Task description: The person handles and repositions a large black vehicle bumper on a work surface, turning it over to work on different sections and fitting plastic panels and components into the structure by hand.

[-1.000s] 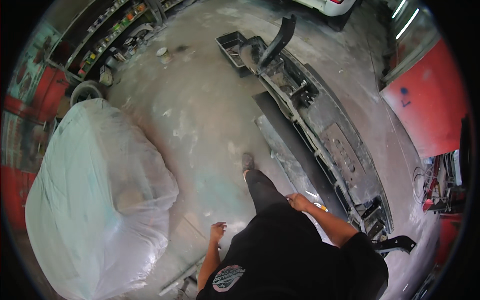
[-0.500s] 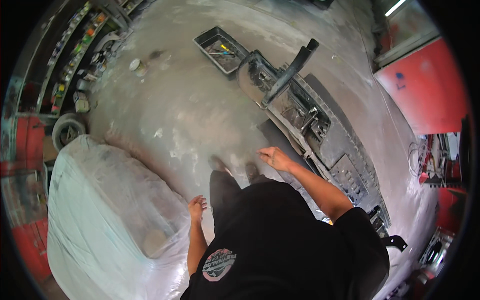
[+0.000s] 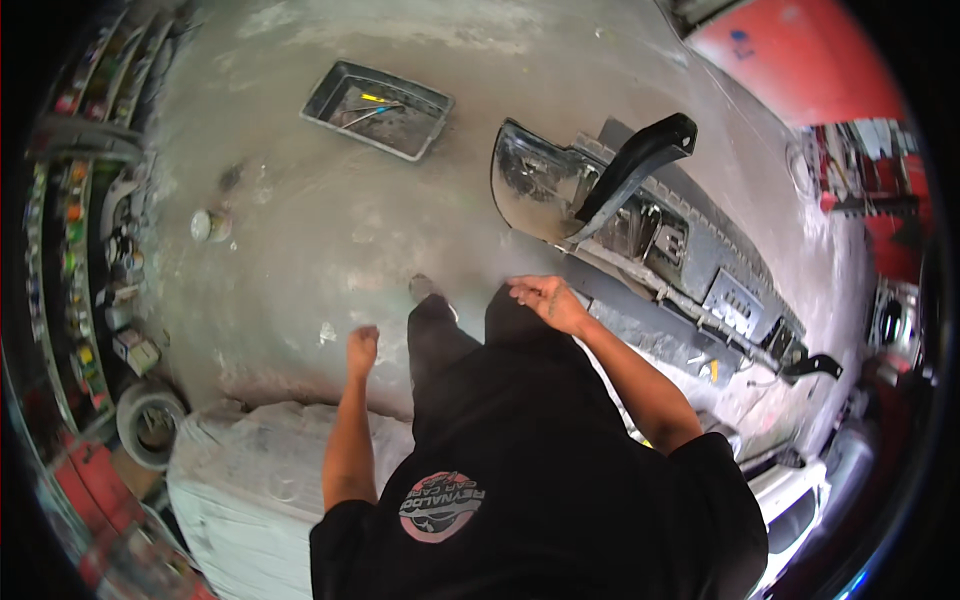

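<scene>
My left hand (image 3: 363,350) hangs in the air left of my legs, its fingers curled into a loose fist with nothing showing in it. Over my right thigh hovers my right hand (image 3: 548,302), its fingers loosely bent and partly apart, holding nothing that I can see. Nearest to it, farther right, a dusty black car bumper (image 3: 690,240) lies on the floor with one curved end rising up. Beyond my feet sits a black tray (image 3: 418,122) with a few tools in it, among them a yellow-handled and a blue one.
At the lower left stands a bulky object under a pale sheet (image 3: 265,470). A tyre (image 3: 150,425) and shelves of cans (image 3: 75,260) line the left. One can (image 3: 210,226) stands on the floor (image 3: 340,230). A red panel (image 3: 800,60) is at the upper right.
My view has turned, so the tray, can and sheeted object appear shifted and rotated. The bumper lies farther right. My left hand's fingers have closed; my right hand stays out in front.
</scene>
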Available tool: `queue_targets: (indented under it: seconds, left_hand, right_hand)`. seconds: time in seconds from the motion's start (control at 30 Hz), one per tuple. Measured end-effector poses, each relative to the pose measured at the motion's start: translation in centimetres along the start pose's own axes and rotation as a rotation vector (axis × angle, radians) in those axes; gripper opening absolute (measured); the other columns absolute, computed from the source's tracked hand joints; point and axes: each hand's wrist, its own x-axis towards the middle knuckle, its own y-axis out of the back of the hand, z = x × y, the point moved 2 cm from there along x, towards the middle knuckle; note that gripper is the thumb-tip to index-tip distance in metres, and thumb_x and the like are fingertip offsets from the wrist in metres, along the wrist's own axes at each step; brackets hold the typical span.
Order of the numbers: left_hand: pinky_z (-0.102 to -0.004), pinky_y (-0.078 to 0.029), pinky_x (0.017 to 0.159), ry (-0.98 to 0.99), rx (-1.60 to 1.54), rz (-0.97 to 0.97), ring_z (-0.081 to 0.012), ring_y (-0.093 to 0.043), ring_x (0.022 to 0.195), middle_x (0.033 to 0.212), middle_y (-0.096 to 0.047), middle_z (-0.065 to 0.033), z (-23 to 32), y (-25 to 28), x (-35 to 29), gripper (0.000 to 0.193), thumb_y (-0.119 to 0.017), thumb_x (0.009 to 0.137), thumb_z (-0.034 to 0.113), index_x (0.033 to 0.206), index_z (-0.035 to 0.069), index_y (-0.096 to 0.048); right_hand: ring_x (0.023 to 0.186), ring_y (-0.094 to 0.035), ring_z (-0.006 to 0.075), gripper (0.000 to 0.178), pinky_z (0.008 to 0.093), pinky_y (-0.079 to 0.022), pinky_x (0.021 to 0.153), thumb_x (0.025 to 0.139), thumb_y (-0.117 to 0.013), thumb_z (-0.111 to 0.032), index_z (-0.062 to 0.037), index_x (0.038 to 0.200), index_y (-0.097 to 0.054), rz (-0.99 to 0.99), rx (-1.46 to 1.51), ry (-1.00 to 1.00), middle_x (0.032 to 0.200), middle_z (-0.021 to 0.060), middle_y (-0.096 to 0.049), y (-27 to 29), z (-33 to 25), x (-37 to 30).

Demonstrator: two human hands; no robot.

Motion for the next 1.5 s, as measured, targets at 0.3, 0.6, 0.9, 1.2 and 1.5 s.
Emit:
queue_targets:
  seconds: [0.3,0.6,0.9,1.2,1.5]
  left_hand:
    - [-0.0436,-0.042,0.111,-0.326,-0.147,-0.286,-0.0343,-0.051,0.135,0.151,-0.046,-0.0225,35.8,-5.7,20.5,0.083,-0.079,0.084,0.038,0.15,0.003,-0.042]
    - [-0.0393,-0.04,0.111,-0.473,0.064,-0.46,-0.0369,-0.051,0.134,0.143,-0.054,-0.022,44.6,-14.0,28.5,0.073,-0.074,0.077,0.008,0.145,0.006,-0.047]
    - [-0.0366,-0.048,0.085,-0.607,-0.006,-0.286,-0.0339,-0.064,0.104,0.115,-0.067,-0.0191,44.5,-16.1,29.1,0.052,-0.052,0.077,-0.007,0.127,0.004,-0.057]
    - [-0.0363,-0.042,0.106,-0.521,-0.005,-0.52,-0.0315,-0.058,0.122,0.127,-0.061,-0.0199,45.3,-15.2,30.4,0.053,-0.059,0.076,-0.004,0.128,0.0,-0.056]
    - [-0.0407,-0.039,0.11,-0.691,0.292,-0.812,-0.0374,-0.053,0.127,0.137,-0.054,-0.0276,47.0,-14.5,32.1,0.073,-0.079,0.078,0.018,0.14,-0.006,-0.047]
  right_hand:
    - [0.088,-0.07,0.0179,0.033,0.0303,-0.055,0.082,0.094,-0.057,-0.005,0.0045,0.124,-0.066,0.319,0.309,-0.13,0.101,0.0132,-0.075,1.0,1.0,2.9]
    - [0.093,-0.072,0.0199,0.032,0.0313,-0.055,0.085,0.096,-0.056,-0.007,0.005,0.123,-0.065,0.407,0.214,-0.186,0.102,0.0143,-0.076,7.4,1.2,5.6]
    - [0.092,-0.072,0.0194,0.033,0.0309,-0.055,0.084,0.096,-0.057,-0.009,0.0052,0.124,-0.065,0.529,0.36,-0.228,0.101,0.0154,-0.076,7.7,2.0,6.0]
    - [0.095,-0.074,0.0258,0.031,0.0343,-0.055,0.085,0.095,-0.059,-0.01,0.0052,0.121,-0.067,0.874,0.451,-0.331,0.103,0.02,-0.075,4.8,2.1,7.0]
    - [0.096,-0.072,0.0302,0.034,0.0378,-0.055,0.085,0.094,-0.059,-0.011,0.0016,0.124,-0.066,1.319,0.564,-0.522,0.106,0.0223,-0.073,-4.7,-4.0,10.1]
